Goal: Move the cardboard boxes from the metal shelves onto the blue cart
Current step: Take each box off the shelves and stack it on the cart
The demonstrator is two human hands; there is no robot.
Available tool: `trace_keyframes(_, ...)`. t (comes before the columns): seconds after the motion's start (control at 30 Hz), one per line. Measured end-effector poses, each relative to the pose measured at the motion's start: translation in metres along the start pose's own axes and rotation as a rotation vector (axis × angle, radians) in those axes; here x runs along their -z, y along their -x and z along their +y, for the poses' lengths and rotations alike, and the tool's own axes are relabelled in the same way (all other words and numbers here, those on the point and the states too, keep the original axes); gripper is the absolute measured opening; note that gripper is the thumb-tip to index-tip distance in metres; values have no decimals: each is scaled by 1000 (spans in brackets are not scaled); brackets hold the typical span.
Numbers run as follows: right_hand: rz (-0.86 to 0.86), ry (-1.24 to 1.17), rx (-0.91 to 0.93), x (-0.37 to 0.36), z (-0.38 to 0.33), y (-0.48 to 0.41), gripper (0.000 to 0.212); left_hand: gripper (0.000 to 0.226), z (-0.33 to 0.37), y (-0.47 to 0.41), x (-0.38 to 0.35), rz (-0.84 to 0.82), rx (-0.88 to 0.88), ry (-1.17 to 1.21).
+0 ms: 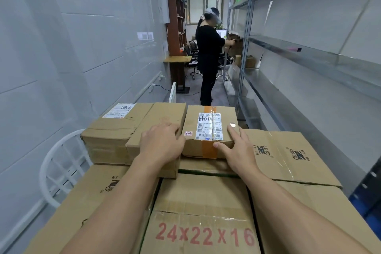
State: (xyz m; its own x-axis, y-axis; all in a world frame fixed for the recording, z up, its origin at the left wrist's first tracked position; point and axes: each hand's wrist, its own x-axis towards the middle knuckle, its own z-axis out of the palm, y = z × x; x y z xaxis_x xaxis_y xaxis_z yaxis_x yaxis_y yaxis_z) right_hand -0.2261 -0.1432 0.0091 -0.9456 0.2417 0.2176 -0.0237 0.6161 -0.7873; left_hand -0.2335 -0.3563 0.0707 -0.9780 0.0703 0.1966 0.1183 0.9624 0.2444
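Observation:
A small cardboard box [208, 121] with a white shipping label and orange tape sits on top of a stack of larger cardboard boxes. My left hand [162, 142] presses against its left side and my right hand [237, 148] against its right front corner, thumb on the front face. To its left lies a wider box [123, 130] with a label. Below are a box printed "24x22x16" [204, 218] and a flat box with logos [288, 154]. The cart under the stack is hidden, apart from a blue part [369, 198] at the right edge.
Metal shelves [309, 55] run along the right side, with a few boxes [249, 62] further down. A person in black [208, 53] stands in the aisle ahead. A white chair [61, 167] sits at the left by the tiled wall. A desk and office chairs stand beyond.

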Motion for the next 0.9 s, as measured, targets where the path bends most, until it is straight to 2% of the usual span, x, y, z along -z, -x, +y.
trace_keyframes(0.47,-64,6,-46,-2,4,-21,75,42,1,4,-3,49,0,10)
trace_keyframes(0.7,-44,-22,-86,1,2,-11,79,42,2,3,-2,14,-8,0)
trace_keyframes(0.8,-1,-26,-66,5,1,-4,76,40,5,6,-4,98,-48,63)
trace_keyframes(0.9,59,-37,-35,12,1,5,70,44,9,10,-9,199,-132,223)
